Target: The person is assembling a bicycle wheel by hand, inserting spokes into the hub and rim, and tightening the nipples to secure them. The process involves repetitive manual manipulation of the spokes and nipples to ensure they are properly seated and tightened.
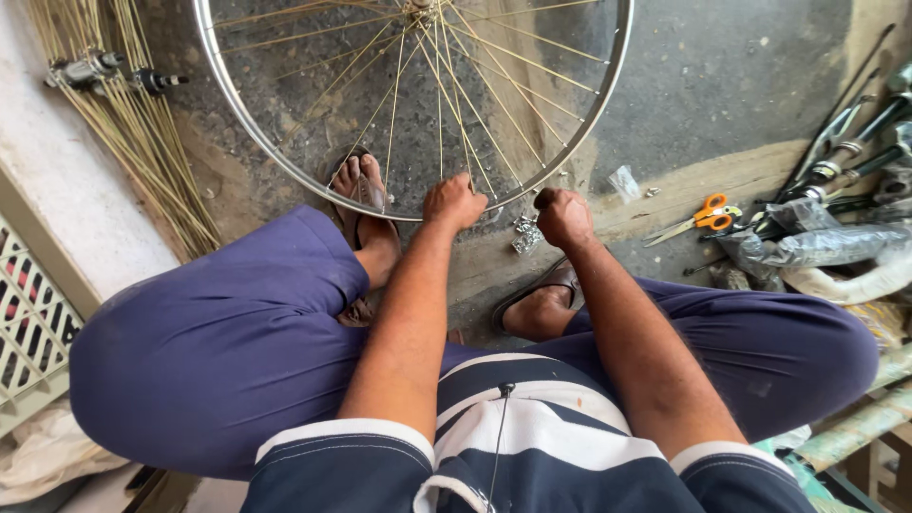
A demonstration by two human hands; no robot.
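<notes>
My left hand (454,202) pinches the lower rim of the wheel (608,85), which fills the upper centre of the frame. My right hand (562,217) is fisted just right of it, directly above the small metal nipples (524,235) on the floor, nearer them than the left.

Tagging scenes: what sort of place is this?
Likely a small bicycle repair stall, worked on the floor: both hands at a spoked rim, loose spokes against the wall, scissors and tools alongside.
</notes>
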